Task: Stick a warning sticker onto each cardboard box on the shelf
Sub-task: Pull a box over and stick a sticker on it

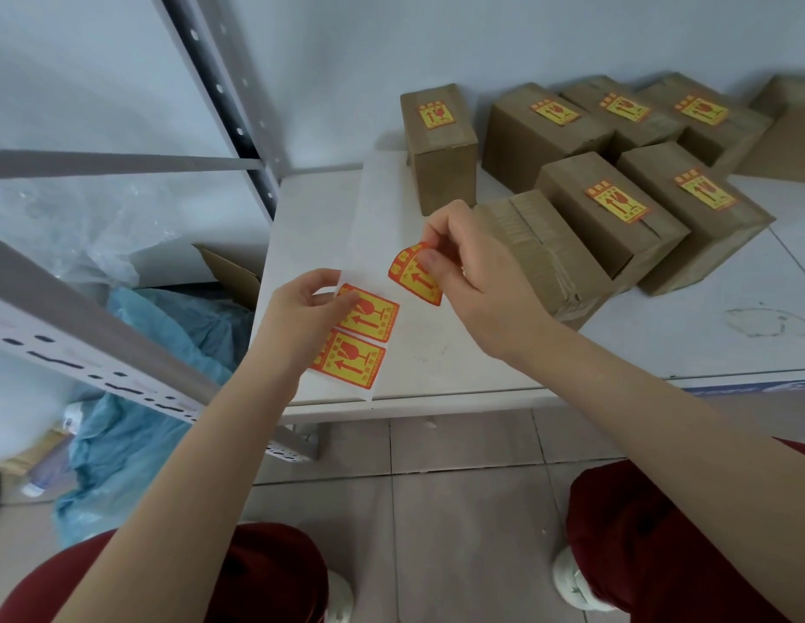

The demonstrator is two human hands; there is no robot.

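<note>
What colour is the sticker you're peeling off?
Yellow with an orange-red border and symbols, the peeled sticker shows best in the head view.

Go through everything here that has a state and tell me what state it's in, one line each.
Left hand: pinching the sticker sheet.
Right hand: pinching a peeled sticker.
Peeled sticker: off the backing, curled.
Sticker sheet: two stickers left on it.
Nearest box: shut, no sticker visible.
Six boxes behind: shut, each stickered on top.
Far right box: cut off, cannot tell.
</note>
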